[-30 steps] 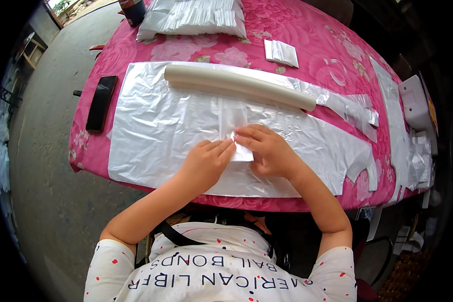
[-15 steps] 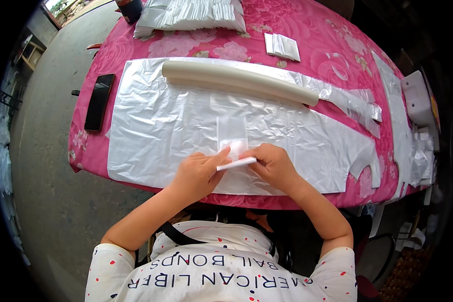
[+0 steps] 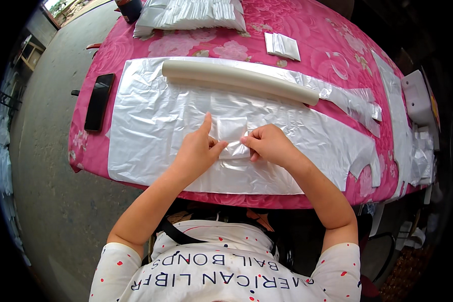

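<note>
A small square of folded white plastic film (image 3: 232, 129) lies on a larger silvery-white plastic sheet (image 3: 151, 116) in front of me. At its lower left edge is my left hand (image 3: 197, 147), the index finger stretched forward while the thumb and a curled finger close on the film. My right hand (image 3: 270, 145) pinches the lower right edge of the same film between thumb and fingers. The film's near edge bends between both hands. What the fingertips hold underneath is partly hidden.
Beyond the hands a long beige tube (image 3: 239, 80) lies across the sheet. A black phone (image 3: 99, 102) is on the left of the pink floral tablecloth (image 3: 332, 30). Farther back are a small folded white stack (image 3: 282, 47), a large pile of folded film (image 3: 191, 15) and a dark jar (image 3: 129, 9).
The rolled near edge of the film has been folded forward and lowered, leaving a flat square. Both hands have shifted away from me, and the left index finger has straightened.
</note>
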Tool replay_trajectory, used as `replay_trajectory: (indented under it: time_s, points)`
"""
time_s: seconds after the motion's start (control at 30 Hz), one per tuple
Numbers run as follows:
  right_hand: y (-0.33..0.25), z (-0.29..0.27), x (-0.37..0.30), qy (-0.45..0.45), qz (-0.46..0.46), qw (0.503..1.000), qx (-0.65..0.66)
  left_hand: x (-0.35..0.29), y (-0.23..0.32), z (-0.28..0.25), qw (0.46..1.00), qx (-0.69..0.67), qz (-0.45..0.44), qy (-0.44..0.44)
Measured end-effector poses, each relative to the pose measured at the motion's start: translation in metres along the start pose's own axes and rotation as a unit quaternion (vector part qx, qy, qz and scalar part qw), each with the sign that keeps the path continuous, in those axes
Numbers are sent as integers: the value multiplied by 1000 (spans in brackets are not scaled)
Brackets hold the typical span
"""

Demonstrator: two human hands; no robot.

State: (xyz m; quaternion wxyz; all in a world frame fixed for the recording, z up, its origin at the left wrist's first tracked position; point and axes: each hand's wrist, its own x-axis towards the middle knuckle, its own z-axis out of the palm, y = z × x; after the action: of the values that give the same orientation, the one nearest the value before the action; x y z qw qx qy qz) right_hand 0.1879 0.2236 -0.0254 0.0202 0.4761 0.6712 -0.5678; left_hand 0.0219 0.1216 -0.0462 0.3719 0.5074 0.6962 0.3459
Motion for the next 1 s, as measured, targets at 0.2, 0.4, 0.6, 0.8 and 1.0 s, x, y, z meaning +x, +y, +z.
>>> replay_trajectory:
  time_s: [0.2, 0.4, 0.6, 0.8, 1.0]
  points:
    - [-2, -5, 4, -20, 30, 999, -7, -8, 1, 0, 971, 186, 109, 99]
    - [-3, -6, 8, -31, 39, 999, 3, -7, -7, 16, 898, 278, 328, 91]
    - [0, -4, 10, -28, 55, 998, 28, -3, -8, 32, 915, 319, 242, 39]
    - [-1, -2, 2, 3, 8, 1000, 0, -5, -9, 36, 916, 334, 219, 18]
    - [3, 8, -24, 135, -55, 977, -154, -6, -12, 38, 921, 318, 223, 25]
